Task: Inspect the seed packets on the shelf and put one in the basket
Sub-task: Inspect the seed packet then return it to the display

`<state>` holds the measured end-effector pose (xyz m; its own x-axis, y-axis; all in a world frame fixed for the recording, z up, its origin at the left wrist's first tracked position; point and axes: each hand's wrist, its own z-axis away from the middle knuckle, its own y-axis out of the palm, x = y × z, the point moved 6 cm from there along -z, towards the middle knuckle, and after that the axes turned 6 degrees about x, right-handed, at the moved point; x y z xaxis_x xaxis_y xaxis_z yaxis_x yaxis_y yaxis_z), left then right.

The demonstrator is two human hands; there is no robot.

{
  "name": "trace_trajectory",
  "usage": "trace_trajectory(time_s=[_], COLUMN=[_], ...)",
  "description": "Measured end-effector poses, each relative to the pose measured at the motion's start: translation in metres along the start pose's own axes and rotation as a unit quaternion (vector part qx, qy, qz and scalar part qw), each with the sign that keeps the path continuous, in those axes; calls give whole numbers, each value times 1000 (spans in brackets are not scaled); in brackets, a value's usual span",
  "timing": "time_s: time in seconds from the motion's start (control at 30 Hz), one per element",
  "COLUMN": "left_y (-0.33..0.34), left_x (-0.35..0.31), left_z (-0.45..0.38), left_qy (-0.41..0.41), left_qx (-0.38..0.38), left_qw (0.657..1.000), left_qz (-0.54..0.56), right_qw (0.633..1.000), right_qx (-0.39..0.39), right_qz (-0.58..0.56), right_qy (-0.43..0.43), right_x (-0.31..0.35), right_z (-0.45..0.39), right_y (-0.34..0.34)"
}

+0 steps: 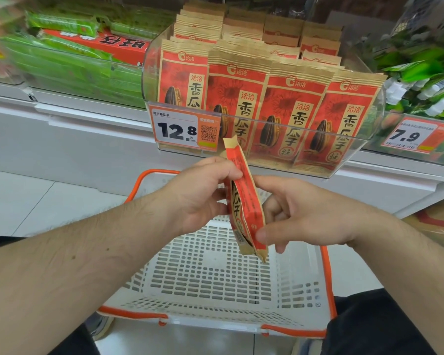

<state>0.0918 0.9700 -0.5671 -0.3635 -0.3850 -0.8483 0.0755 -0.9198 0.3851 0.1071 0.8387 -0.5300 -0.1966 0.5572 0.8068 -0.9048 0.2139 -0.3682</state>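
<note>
A red and tan seed packet is held edge-on above the white basket with orange rim. My left hand grips its upper left side, thumb on top. My right hand pinches its lower right edge between thumb and fingers. Several matching seed packets stand in rows in a transparent shelf bin just beyond the hands.
A price tag reading 12.8 hangs on the bin front, another reading 7.9 to the right. Green packages fill the left bin, green and white items the right. White shelf base and tiled floor lie below.
</note>
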Motion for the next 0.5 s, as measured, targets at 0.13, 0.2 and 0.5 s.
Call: trace_trajectory(time_s=[0.13, 0.2, 0.5], left_y=[6, 10, 17], left_x=[-6, -7, -7], left_z=[3, 7, 12], left_qy=[78, 124, 252], left_qx=[37, 49, 83], left_qw=[991, 976, 897], left_qz=[-106, -175, -353], right_qw=[983, 967, 968], right_qx=[-136, -171, -165], right_qz=[-103, -170, -179], right_qy=[-68, -87, -67], right_x=[2, 1, -1], right_z=[-2, -2, -2], right_y=[-20, -24, -22])
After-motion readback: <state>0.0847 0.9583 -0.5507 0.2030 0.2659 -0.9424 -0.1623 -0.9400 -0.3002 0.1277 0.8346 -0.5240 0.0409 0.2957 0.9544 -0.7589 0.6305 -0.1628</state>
